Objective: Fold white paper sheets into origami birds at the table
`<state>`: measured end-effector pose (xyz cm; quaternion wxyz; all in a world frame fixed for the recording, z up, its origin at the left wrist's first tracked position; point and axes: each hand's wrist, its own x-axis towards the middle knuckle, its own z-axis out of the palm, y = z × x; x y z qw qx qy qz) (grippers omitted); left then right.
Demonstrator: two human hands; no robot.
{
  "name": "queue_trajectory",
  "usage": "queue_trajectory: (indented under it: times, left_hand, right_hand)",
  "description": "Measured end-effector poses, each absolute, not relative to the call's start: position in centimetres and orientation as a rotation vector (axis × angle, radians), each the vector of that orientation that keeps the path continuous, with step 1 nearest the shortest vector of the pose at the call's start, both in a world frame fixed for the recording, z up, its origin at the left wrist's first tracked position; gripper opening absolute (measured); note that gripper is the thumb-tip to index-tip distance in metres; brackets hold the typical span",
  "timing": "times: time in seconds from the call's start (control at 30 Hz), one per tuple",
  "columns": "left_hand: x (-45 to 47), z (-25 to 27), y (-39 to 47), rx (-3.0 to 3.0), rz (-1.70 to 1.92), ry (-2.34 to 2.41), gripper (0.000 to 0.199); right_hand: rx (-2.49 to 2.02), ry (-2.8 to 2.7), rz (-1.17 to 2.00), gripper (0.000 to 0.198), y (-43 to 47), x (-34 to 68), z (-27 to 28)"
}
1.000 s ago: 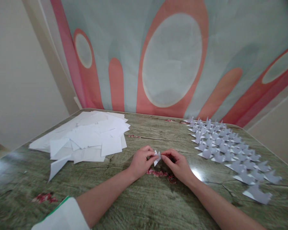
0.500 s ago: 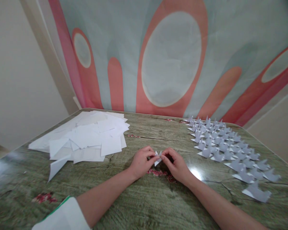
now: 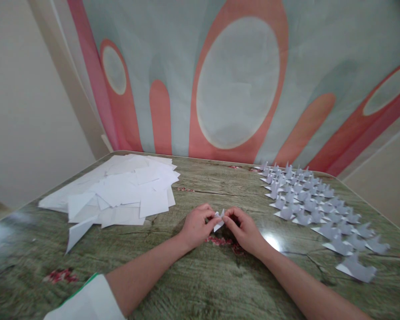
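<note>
A small folded piece of white paper [image 3: 219,225] is held between my two hands, low over the middle of the table. My left hand [image 3: 197,226] pinches its left side between thumb and fingers. On the right side, my right hand [image 3: 242,227] pinches it in the same way. Two pointed tips stick up between the fingertips, and a point faces down toward me. The fingers cover much of the paper, so its full shape is hidden.
On the left lies a loose pile of white paper sheets [image 3: 120,191], one folded sheet [image 3: 78,233] at its near edge. Rows of white folded paper birds [image 3: 303,195] stand on the right. The wood-patterned table [image 3: 200,284] meets a printed backdrop [image 3: 180,111] behind.
Both hands stay in nearly the same place. The left fingers have shifted slightly over the folded paper, and its left tip shows less than before.
</note>
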<state>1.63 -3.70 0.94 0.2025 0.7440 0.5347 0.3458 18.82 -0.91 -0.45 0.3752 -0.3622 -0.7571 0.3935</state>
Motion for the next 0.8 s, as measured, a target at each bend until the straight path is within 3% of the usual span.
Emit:
queue_trajectory:
  times: [0.8]
  left_hand:
    - [1.57, 0.91, -3.92, 2.248, 0.887, 1.65, 0.023]
  right_hand:
    - [-1.063, -1.968, 0.879, 0.015, -1.49, 18.65, -0.19]
